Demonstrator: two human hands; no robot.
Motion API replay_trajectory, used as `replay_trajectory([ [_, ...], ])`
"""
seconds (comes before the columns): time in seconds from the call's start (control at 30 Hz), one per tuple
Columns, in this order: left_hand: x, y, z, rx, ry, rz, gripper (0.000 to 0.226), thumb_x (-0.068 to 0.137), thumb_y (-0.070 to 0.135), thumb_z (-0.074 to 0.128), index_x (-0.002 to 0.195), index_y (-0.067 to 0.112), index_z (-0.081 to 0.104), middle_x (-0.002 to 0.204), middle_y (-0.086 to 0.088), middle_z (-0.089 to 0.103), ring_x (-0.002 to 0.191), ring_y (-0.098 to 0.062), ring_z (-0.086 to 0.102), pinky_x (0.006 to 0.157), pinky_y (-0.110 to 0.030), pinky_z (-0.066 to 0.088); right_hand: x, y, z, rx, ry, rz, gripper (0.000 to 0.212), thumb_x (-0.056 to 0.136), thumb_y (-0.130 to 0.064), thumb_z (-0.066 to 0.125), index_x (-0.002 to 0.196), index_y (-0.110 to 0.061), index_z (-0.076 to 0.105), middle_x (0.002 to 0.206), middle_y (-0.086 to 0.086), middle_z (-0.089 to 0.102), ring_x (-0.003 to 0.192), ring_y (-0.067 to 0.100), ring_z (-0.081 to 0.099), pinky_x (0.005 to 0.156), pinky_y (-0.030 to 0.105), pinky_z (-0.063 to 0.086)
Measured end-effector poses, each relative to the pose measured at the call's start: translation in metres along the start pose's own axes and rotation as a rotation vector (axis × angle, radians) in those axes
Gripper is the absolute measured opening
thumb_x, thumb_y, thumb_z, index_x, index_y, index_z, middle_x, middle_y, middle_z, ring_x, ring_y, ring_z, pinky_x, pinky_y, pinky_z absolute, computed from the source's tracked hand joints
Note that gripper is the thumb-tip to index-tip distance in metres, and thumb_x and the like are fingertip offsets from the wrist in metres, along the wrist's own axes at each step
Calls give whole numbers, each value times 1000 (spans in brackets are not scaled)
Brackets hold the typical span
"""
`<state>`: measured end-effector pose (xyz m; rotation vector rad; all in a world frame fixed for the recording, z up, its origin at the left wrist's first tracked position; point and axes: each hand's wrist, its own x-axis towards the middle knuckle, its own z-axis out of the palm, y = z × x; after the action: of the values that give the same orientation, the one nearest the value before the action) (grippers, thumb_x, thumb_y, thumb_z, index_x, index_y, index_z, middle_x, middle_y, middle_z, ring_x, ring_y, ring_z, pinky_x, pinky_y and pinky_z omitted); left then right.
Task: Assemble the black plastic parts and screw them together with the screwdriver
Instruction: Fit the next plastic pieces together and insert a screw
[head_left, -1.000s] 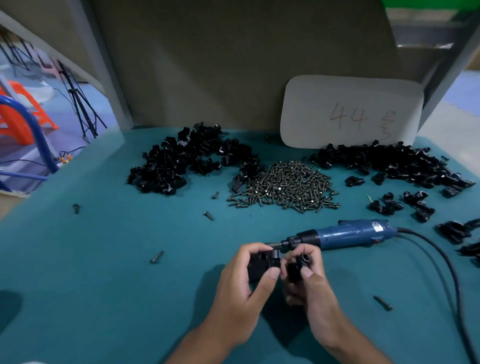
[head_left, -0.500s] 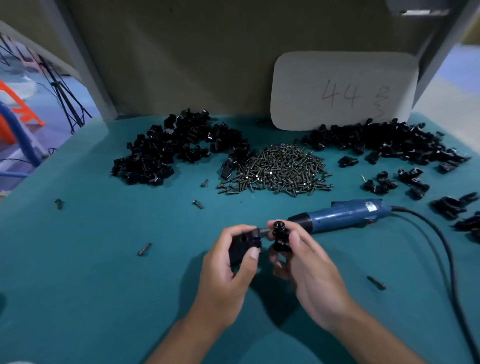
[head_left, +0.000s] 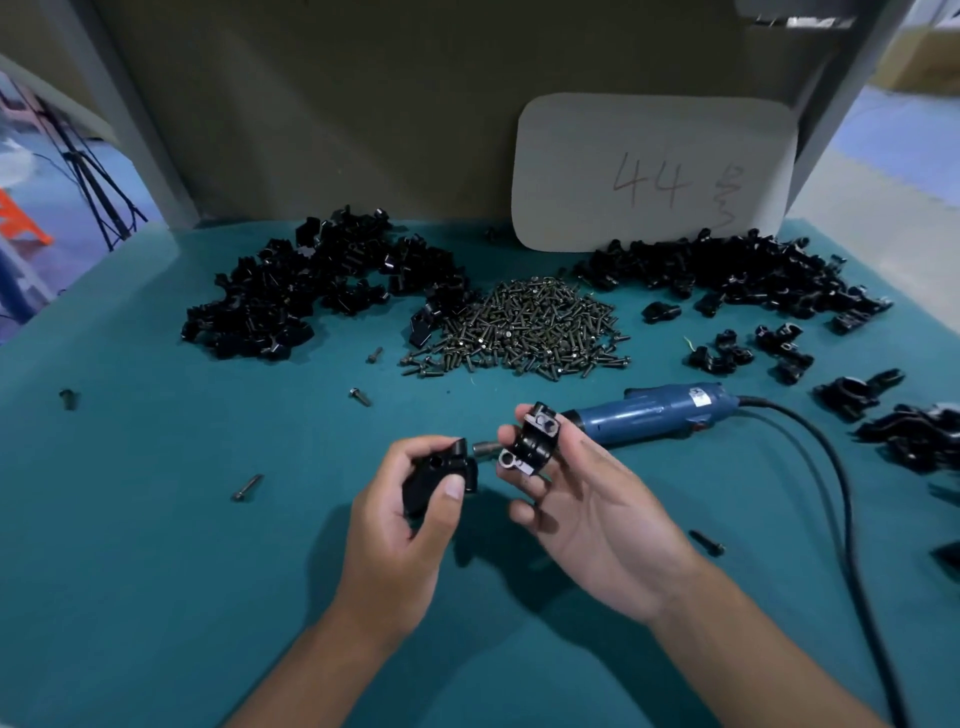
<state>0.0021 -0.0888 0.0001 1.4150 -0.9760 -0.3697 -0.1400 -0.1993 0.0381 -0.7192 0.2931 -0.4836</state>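
Teal tabletop, brown backboard, white card

The two hands have pulled a little apart. Before, the two black pieces were close together, almost touching. Now there is a gap between the block in the left hand and the clamp piece in the right hand. The right hand has turned palm up, so the clamp piece's holes show.
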Motion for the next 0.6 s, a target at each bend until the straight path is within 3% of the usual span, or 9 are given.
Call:
replay_trajectory([
  [0.1,0,0,0,7,-6,17,20,88,47,55,107,51,61,97,18,69,83,-1,64,73,-13,49,-1,2,2,-133,-12,-75,42,74,-44,87,109,-25,75,109,0,72,90,10,67,67,23,50],
  [0.17,0,1,-1,15,-10,26,20,88,47,56,107,52,60,94,17,69,80,-1,63,71,-12,49,-2,5,2,-382,38,-202,36,75,-40,87,105,-25,74,99,-5,72,82,6,64,68,21,49],
  [0.23,-1,1,-1,11,-17,25,20,88,47,56,107,51,61,94,16,69,80,-2,64,72,-14,50,-3,7,3,-659,94,-344,26,79,-32,82,103,-29,74,97,-8,73,88,8,67,77,22,52],
  [0.37,-2,2,1,32,-50,43,21,88,44,57,109,49,60,97,14,70,83,-9,66,74,-17,51,-5,8,1,-940,127,-505,30,78,-49,79,105,-38,75,101,-12,70,98,14,66,79,30,52],
  [0.6,-3,3,3,21,-73,47,22,87,43,58,109,46,60,98,13,69,83,-9,65,74,-19,51,-1,10,-5,-954,145,-455,30,82,-44,73,112,-42,73,103,-14,68,99,11,65,78,22,49],
])
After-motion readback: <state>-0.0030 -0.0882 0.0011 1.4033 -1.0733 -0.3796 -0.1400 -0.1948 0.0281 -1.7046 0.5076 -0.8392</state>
